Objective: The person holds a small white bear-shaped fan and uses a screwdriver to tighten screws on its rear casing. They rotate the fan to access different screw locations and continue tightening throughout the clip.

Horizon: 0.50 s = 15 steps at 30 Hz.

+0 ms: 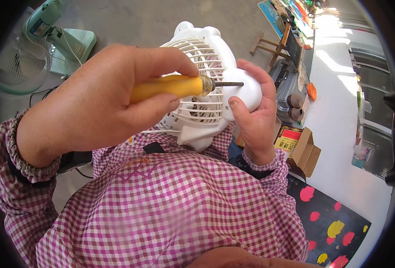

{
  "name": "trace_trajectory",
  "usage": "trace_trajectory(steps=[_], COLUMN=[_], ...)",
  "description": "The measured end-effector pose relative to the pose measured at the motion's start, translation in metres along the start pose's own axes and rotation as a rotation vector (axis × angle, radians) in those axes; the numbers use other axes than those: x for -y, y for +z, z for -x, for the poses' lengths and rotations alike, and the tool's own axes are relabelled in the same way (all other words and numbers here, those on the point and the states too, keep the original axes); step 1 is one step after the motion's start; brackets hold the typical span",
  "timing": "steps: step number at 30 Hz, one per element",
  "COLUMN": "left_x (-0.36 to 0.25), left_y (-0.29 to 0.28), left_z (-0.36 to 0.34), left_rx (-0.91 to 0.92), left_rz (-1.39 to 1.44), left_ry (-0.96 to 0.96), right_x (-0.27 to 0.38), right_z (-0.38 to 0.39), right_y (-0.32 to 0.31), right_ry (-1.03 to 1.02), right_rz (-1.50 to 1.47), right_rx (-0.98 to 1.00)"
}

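Note:
Closed around the yellow handle of a screwdriver (166, 88), my left hand (94, 100) points the tool to the right. Its thin dark shaft lies over the rounded white end of a small fan (200, 47); whether the tip touches or sits in a hole I cannot tell. My right hand (260, 120) grips that rounded end, thumb on the near side and fingers around the far side. White slatted grille covers the fan's middle, partly hidden behind my left hand. A white cord (161, 131) runs from the fan's lower part near my lap.
A pale green fan (65, 49) with a wire cage stands on the floor at far left. At right are an open cardboard box (307, 154), clear plastic bins (286, 100), a small wooden easel (277, 49) and a dark board (315, 214) with leaf shapes.

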<state>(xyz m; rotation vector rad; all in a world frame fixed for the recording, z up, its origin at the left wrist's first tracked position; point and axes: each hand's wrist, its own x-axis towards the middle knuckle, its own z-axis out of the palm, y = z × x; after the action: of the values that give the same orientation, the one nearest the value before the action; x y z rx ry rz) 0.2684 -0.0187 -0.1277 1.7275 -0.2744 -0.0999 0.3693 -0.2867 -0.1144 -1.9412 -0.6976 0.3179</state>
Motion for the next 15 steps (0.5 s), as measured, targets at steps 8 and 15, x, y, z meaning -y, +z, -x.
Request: trace_trajectory(steps=[8, 15], left_x=[-0.019, -0.020], left_y=[0.000, 0.005], left_z=[-0.003, -0.016], left_rx=[-0.020, -0.031], left_rz=[-1.070, 0.117], left_ry=[0.394, -0.182], right_x=[0.006, 0.014], right_z=[-0.006, -0.006], right_y=[-0.011, -0.016], right_ry=[-0.023, -0.050], right_rz=[0.085, 0.085], right_rx=[0.016, 0.052])
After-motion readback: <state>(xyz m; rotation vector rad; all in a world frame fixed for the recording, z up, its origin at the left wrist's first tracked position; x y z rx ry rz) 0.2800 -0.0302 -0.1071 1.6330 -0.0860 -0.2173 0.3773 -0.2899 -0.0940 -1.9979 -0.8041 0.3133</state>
